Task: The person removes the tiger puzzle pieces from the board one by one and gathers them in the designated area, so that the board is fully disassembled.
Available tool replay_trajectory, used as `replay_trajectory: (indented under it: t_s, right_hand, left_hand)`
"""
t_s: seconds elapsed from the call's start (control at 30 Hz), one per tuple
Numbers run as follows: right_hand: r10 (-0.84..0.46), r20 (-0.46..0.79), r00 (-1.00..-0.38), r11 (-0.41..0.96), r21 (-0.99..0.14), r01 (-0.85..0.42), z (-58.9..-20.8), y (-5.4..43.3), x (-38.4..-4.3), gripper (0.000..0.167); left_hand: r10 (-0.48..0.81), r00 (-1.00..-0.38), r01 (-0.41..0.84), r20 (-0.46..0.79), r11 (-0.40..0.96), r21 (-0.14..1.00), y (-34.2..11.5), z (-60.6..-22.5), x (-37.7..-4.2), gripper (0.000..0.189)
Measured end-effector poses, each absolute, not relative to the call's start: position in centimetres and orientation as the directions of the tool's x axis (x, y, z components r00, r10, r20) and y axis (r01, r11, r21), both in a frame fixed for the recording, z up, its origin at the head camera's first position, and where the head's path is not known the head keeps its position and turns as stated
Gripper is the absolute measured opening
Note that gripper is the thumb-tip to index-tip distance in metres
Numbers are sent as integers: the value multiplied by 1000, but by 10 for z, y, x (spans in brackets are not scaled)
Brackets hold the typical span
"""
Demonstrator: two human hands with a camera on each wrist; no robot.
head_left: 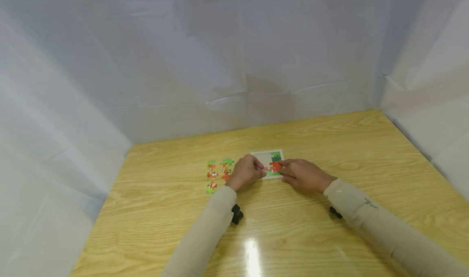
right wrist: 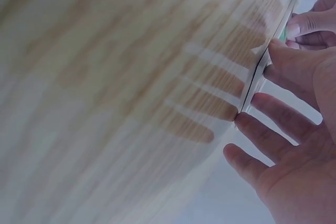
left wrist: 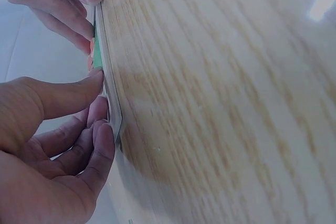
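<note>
A shallow white puzzle tray (head_left: 261, 158) lies on the table between both hands. Inside it, along the right side, sit a dark green piece (head_left: 276, 156) and a red piece (head_left: 276, 166). My left hand (head_left: 244, 172) reaches over the tray's left part, thumb and fingertips pinching a green and red puzzle piece (head_left: 270, 173) near the bottom edge; the hand partly covers it. My right hand (head_left: 304, 176) rests at the tray's right side, index finger over the red piece. In the right wrist view the right hand's fingers (right wrist: 265, 135) are extended and spread along the tray edge.
Left of the tray lie several loose puzzle pieces (head_left: 212, 175) in two columns, the nearer column partly behind the left hand. The wooden table (head_left: 176, 212) reaches back to white sheeting (head_left: 234, 57) hung behind and at both sides.
</note>
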State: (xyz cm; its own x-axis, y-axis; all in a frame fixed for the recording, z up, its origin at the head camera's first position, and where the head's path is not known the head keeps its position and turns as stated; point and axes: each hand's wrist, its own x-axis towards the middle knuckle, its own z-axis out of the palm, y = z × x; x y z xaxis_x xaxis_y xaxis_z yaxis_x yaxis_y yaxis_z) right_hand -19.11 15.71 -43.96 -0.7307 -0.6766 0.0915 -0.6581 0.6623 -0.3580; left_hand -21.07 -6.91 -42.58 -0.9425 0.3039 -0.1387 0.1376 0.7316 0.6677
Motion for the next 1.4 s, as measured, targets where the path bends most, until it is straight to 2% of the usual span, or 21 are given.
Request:
replay_trajectory:
  t_s: [0.23, 0.87, 1.1, 1.4]
  right_hand:
    - [-659, 80, -748, 678, -368, -636, -439, 160, -190, 34]
    - [-679, 95, -728, 659, -357, -662, -440, 161, -191, 29]
    - [-663, 85, -743, 669, -378, -640, -441, 161, -191, 31]
    - [-655, 104, -749, 678, -356, -643, -439, 165, -191, 31]
  left_hand:
    - [304, -942, 129, -144, 721, 681, -71, -426, -210, 13]
    - [284, -950, 99, -133, 675, 731, -78, -422, -208, 7]
    - [279, -952, 72, -128, 609, 790, -95, -411, -204, 12]
    - [220, -969, 55, -113, 637, 769, -125, -404, -198, 10]
